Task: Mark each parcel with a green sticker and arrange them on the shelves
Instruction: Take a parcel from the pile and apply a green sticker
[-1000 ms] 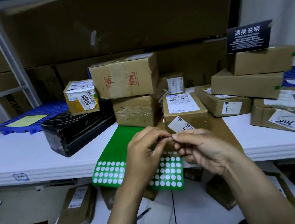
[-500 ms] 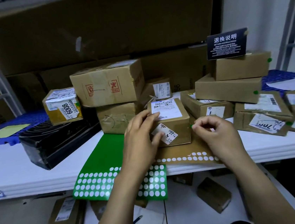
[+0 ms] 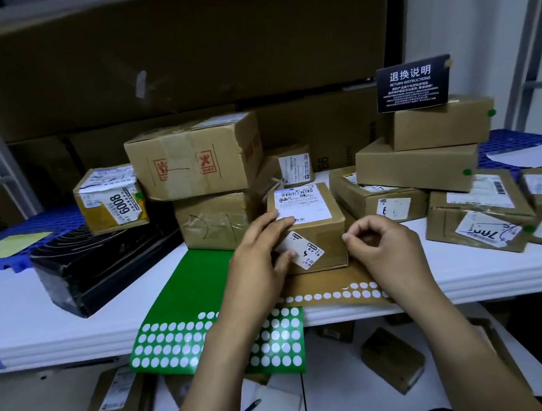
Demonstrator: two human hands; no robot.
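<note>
A small brown parcel [image 3: 316, 227] with white labels stands at the shelf's front, on a brown backing sheet [image 3: 336, 285]. My left hand [image 3: 261, 253] rests against the parcel's left front corner, fingers on its top edge and label. My right hand [image 3: 378, 243] pinches a green sticker [image 3: 343, 237] at the parcel's right front edge. A green sticker sheet [image 3: 188, 295], with several dots peeled off, hangs over the shelf's edge under my left arm.
Stacked brown boxes [image 3: 197, 159] stand behind, a black box [image 3: 100, 262] and a yellow-taped parcel [image 3: 110, 198] at left. Parcels with green dots [image 3: 426, 160] pile at right under a dark card [image 3: 412, 82]. More parcels [image 3: 392, 359] lie on the lower shelf.
My hands parted from peeling a sticker. The left hand went to the small parcel's corner and the right hand carried the sticker to the parcel's right edge. The view shifted right.
</note>
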